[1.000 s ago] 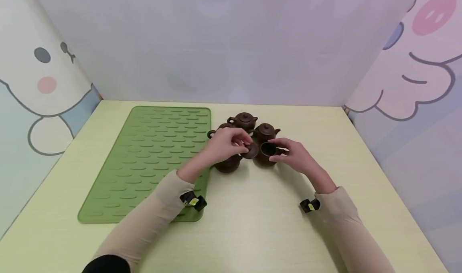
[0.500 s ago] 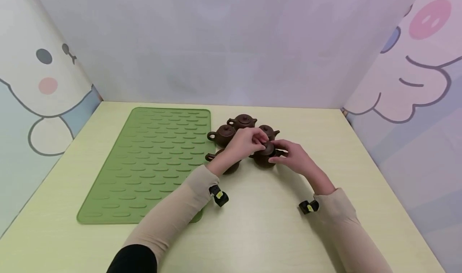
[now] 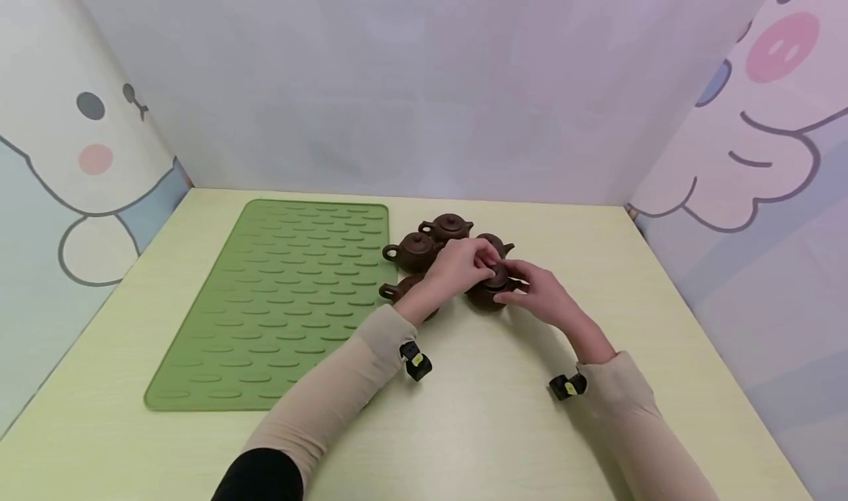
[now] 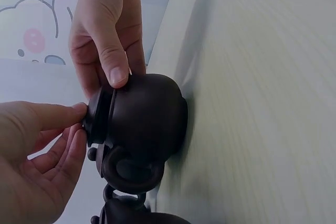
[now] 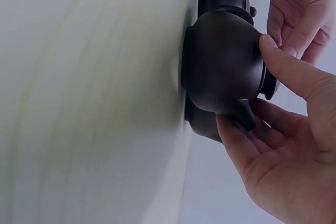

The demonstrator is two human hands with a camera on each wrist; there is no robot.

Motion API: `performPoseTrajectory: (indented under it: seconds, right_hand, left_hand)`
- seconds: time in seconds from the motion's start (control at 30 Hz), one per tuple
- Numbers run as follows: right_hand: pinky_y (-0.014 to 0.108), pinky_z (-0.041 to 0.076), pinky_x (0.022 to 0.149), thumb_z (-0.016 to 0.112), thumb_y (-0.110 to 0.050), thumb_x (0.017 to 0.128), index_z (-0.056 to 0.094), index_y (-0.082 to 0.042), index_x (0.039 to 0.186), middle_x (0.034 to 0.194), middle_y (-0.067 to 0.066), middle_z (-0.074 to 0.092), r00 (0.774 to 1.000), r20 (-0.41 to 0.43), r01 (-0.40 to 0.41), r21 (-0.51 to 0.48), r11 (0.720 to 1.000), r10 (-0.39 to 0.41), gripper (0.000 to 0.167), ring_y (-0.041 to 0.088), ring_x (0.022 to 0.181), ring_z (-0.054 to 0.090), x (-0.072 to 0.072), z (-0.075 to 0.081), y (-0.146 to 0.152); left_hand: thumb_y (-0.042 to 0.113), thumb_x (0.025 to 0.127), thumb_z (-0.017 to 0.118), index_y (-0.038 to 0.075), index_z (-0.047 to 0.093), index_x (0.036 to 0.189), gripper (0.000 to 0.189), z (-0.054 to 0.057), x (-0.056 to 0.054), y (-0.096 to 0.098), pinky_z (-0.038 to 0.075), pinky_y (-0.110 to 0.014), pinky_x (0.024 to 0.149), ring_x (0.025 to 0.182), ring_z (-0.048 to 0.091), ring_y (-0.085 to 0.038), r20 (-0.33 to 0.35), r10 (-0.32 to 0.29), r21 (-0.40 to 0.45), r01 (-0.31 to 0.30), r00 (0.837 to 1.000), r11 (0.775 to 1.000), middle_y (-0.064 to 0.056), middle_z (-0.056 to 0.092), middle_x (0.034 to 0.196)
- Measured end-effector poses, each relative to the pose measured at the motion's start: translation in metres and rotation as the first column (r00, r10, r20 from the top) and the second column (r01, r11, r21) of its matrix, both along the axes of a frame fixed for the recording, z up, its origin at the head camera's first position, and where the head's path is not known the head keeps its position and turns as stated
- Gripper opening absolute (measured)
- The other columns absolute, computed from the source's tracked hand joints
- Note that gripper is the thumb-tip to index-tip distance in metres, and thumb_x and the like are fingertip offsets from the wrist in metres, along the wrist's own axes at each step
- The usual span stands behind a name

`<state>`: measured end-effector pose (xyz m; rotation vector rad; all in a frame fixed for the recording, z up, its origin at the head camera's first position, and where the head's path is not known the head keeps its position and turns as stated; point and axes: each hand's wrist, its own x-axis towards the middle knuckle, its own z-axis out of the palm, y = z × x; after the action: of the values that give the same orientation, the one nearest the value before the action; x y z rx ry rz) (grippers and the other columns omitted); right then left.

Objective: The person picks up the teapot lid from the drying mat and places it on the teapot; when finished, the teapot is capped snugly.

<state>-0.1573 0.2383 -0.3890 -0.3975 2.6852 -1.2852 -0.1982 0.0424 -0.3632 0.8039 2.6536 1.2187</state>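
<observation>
At the front right of a cluster of dark brown teapots, the nearest teapot (image 3: 485,301) stands upright on the table. My left hand (image 3: 460,267) pinches the knob of its round lid (image 4: 96,120) between thumb and fingers. That lid sits at the teapot's mouth, slightly tilted in the left wrist view. From the spout side, my right hand (image 3: 546,295) holds the same teapot, its thumb (image 5: 273,51) at the rim and its fingers around the spout (image 5: 242,114). The left hand partly covers the teapots behind it in the head view.
Several other lidded teapots stand close by: a back one (image 3: 450,226), a left one (image 3: 419,248), a front-left one (image 3: 397,290) under the left forearm, and one behind the held pot (image 3: 493,244). A green textured mat (image 3: 265,302) lies left of them on the pale table (image 3: 477,413).
My left hand has moved right, bringing the lid from beside the teapot onto its mouth. The right hand has kept its place at the spout side.
</observation>
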Motion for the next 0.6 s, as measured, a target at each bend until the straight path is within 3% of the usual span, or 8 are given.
performPoseTrajectory:
  seconds: [0.4,0.5,0.6]
  right_hand:
    - [0.05,0.046,0.109,0.073,-0.016,0.091,0.05,0.002,0.141,0.144,0.023,0.053,1.0,-0.017,0.001,-0.012,1.0,-0.001,0.057,0.041,0.134,0.051,-0.002,0.006,0.007]
    - [0.052,0.044,0.111,0.071,-0.02,0.094,0.048,0.003,0.142,0.145,0.025,0.051,1.0,-0.023,0.004,-0.012,1.0,-0.004,0.058,0.043,0.135,0.049,-0.002,0.009,0.008]
    - [0.054,0.04,0.114,0.067,-0.023,0.097,0.046,0.002,0.144,0.147,0.025,0.049,0.996,-0.088,0.03,0.006,1.0,-0.029,0.058,0.042,0.137,0.046,-0.002,0.016,0.013]
  left_hand:
    - [0.013,0.09,0.074,0.018,0.071,0.103,0.014,-0.001,0.005,0.009,0.052,-0.017,0.075,0.085,0.067,-0.005,-0.037,0.038,-0.118,-0.042,0.999,0.992,0.006,0.074,0.093]
    - [0.014,0.091,0.073,0.017,0.07,0.11,0.02,0.002,0.005,0.0,0.054,-0.019,0.078,0.09,0.068,-0.007,-0.022,0.04,-0.092,-0.042,0.999,0.995,0.004,0.073,0.104]
    - [0.017,0.094,0.07,0.016,0.068,0.119,0.026,0.015,0.003,-0.022,0.056,-0.024,0.083,0.098,0.067,-0.011,-0.034,0.07,-0.079,-0.073,0.997,0.994,0.002,0.071,0.114]
